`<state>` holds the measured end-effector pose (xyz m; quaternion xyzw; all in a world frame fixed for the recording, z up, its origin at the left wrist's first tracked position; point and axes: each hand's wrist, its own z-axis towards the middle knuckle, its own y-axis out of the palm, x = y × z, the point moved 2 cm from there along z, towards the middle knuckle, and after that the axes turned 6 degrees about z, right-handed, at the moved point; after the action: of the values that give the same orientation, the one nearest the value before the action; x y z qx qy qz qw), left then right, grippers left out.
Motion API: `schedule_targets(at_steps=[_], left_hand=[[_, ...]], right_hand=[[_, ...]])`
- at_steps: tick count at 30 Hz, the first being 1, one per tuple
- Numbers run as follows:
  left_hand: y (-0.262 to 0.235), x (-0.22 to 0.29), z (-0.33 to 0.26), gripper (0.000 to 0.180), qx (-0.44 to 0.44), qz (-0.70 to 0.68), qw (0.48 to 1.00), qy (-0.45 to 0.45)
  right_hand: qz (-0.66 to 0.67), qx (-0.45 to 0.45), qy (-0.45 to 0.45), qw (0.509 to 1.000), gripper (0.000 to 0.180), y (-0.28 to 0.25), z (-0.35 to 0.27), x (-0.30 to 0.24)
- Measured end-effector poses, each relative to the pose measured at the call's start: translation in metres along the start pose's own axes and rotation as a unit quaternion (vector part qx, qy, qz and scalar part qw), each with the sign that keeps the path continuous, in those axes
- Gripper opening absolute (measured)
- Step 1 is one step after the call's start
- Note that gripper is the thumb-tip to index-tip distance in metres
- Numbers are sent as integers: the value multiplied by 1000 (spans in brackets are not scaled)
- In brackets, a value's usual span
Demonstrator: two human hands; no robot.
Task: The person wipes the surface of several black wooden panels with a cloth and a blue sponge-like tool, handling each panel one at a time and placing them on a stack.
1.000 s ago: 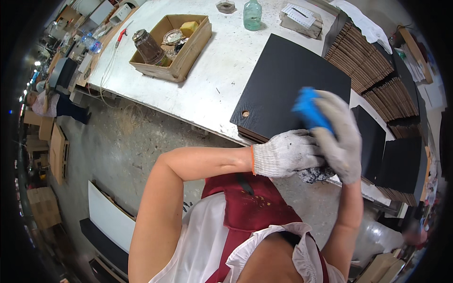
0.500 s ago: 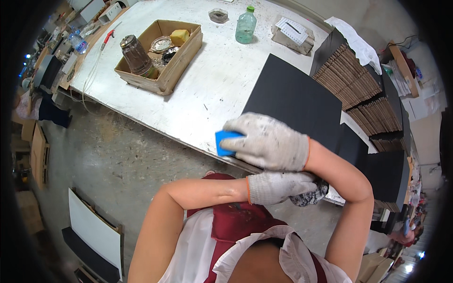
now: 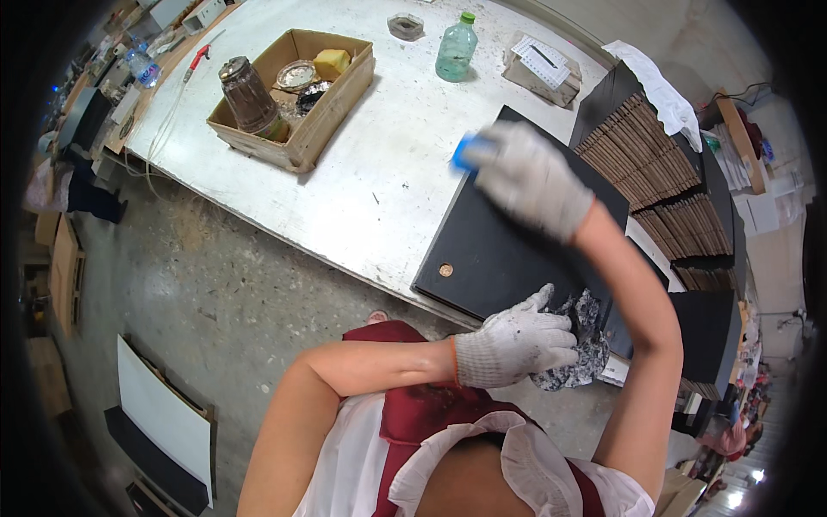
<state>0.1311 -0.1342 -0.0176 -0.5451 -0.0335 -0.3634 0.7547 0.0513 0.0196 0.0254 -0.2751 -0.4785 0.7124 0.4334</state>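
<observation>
White table (image 3: 345, 220) bears box (image 3: 338, 116); bottle (image 3: 457, 56); black panels (image 3: 504, 250).

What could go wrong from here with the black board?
The blue block in the right hand is at the left edge of the black board; it might catch or slip there. The board lies close to the table's front edge, so a hard push could shift it over. The speckled bundle by the left hand might smudge it.
</observation>
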Motion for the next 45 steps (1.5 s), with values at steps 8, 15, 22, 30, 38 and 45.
schedule_targets(at_steps=[8,15,22,30,38,45], left_hand=[[1,2,-5,30,76,-86,992,-43],[-1,4,8,50,-3,8,1000,-18],[3,4,4,48,2,3,999,-54],[4,7,5,46,44,3,997,-69],[-11,0,3,48,17,-80,997,8],[-10,-9,3,51,-68,-172,979,81]], right_hand=[[237,-4,-28,971,26,-31,4,-90],[103,77,263,956,37,-1,-15,104],[126,4,270,955,39,-3,-36,113],[132,-32,413,901,40,-82,-197,88],[86,143,542,823,36,-89,-259,62],[-105,233,395,882,30,-45,-245,0]])
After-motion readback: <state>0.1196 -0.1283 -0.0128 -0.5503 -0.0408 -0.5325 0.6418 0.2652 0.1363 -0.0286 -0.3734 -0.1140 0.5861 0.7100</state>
